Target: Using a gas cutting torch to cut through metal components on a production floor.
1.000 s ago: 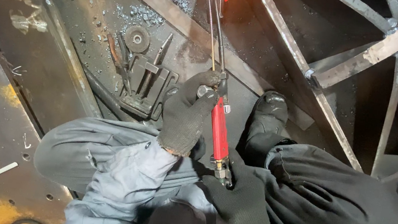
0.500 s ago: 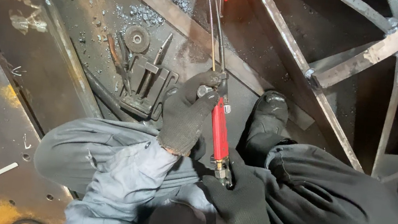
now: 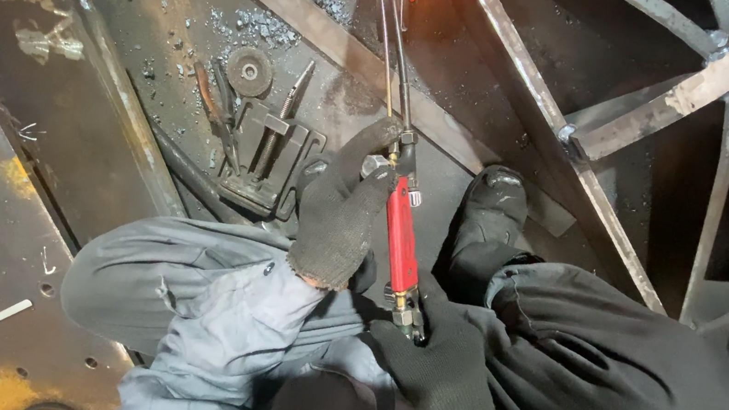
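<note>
the red-handled torch (image 3: 401, 233) lay between both gloved hands: the left hand (image 3: 341, 207) was closed around its far valve end, the right hand (image 3: 437, 372) gripped its near end. thin metal tubes ran far away from it.

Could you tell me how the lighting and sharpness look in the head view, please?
Head view: dim overall, with an orange glow at the top edge near the torch tubes; the upper right around the metal frame falls into deep shadow; both gloved hands, left hand and right hand, look sharp, without motion blur; no strong glare.
</note>
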